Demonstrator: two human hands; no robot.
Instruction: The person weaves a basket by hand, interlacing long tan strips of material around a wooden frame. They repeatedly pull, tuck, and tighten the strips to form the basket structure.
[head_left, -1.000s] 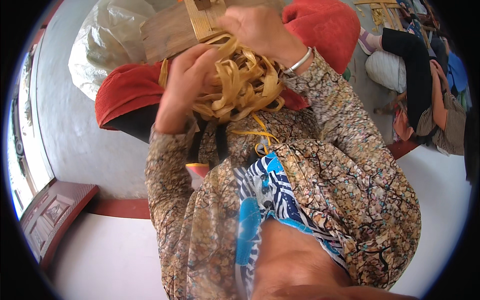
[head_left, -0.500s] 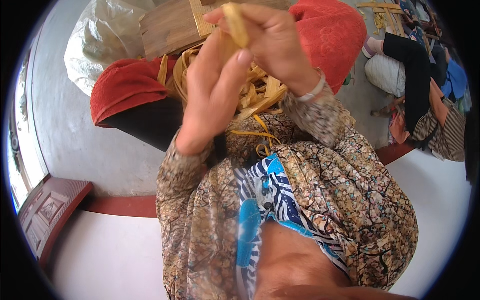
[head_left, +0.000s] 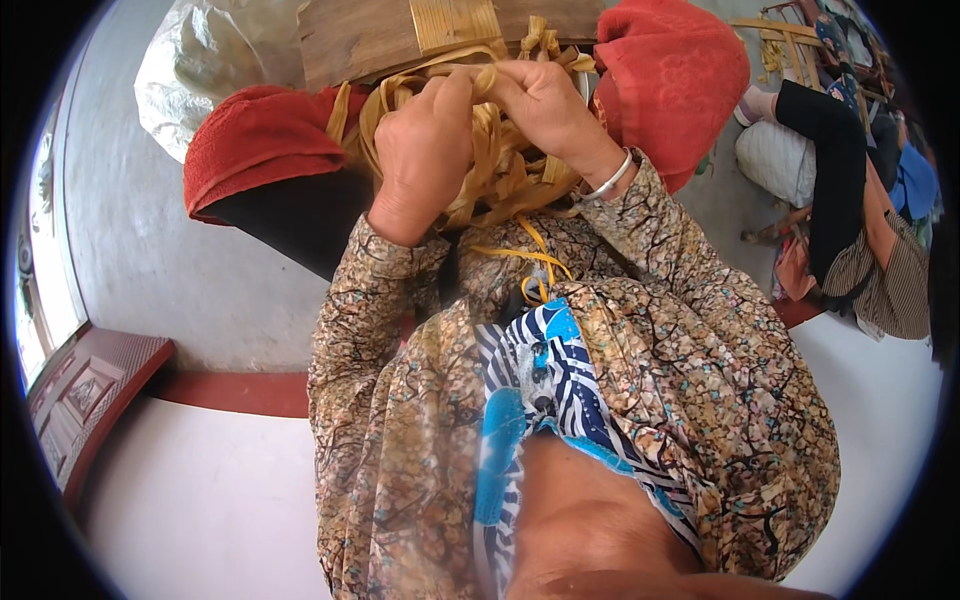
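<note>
My left hand and my right hand are close together over my lap, both with curled fingers. Between their fingertips runs a yellowish, flat strip of plant fibre, which both pinch. A loose heap of similar tan strips lies in my lap beneath and around the hands, partly hidden by them. My right wrist wears a pale bangle. Thin yellow cords hang at the front of my patterned garment.
Red cloths cover my left knee and right knee. Just beyond the strips is a wooden board. A whitish plastic sack stands at far left. Another person's dark-clad leg is at right, beside a pale sack.
Both hands have come down toward the lap, and the left has closed its fingers. The strip, held up before, is now lower between the two hands. More of the heap shows.
</note>
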